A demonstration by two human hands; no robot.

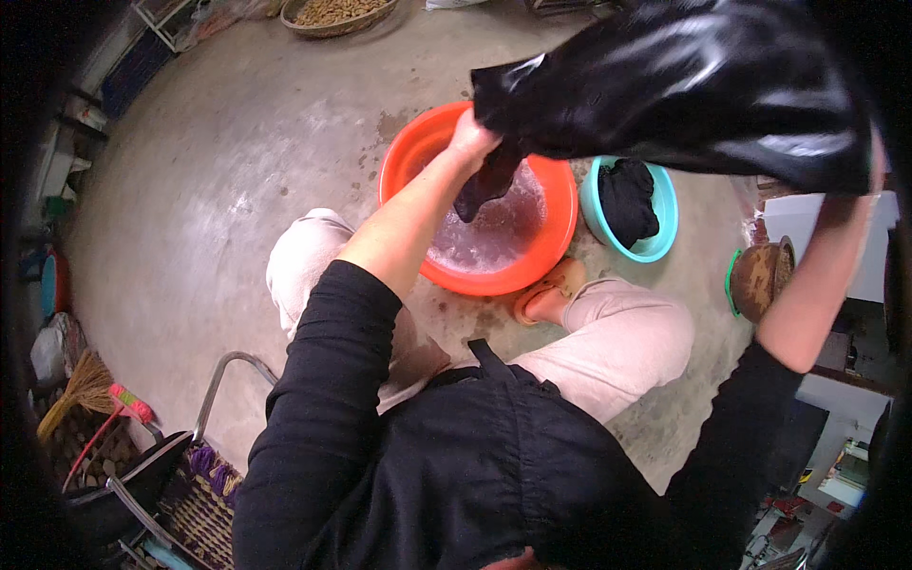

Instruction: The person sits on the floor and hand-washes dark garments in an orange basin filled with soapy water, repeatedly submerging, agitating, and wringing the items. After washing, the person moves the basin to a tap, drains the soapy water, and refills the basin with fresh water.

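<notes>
A wet, shiny black garment (684,90) is stretched in the air between my raised hands, its exact kind not plain. My left hand (473,138) is closed on its near left end, above an orange basin (560,223). One tail of the cloth hangs down into that basin, over foamy, murky water (494,233). At the far right, my right hand (876,163) grips the other end; its fingers are mostly hidden by cloth and the dark picture rim. Right of the orange basin, a turquoise basin (668,220) holds black cloth (627,201).
A woven tray of peanut-like pods (337,11) lies at the far edge. Left are a straw broom (78,385), a pink-headed brush (131,404) and a woven-seat chair (195,503). A brown round pot (760,275) stands right. The concrete floor (237,142) has wet spots.
</notes>
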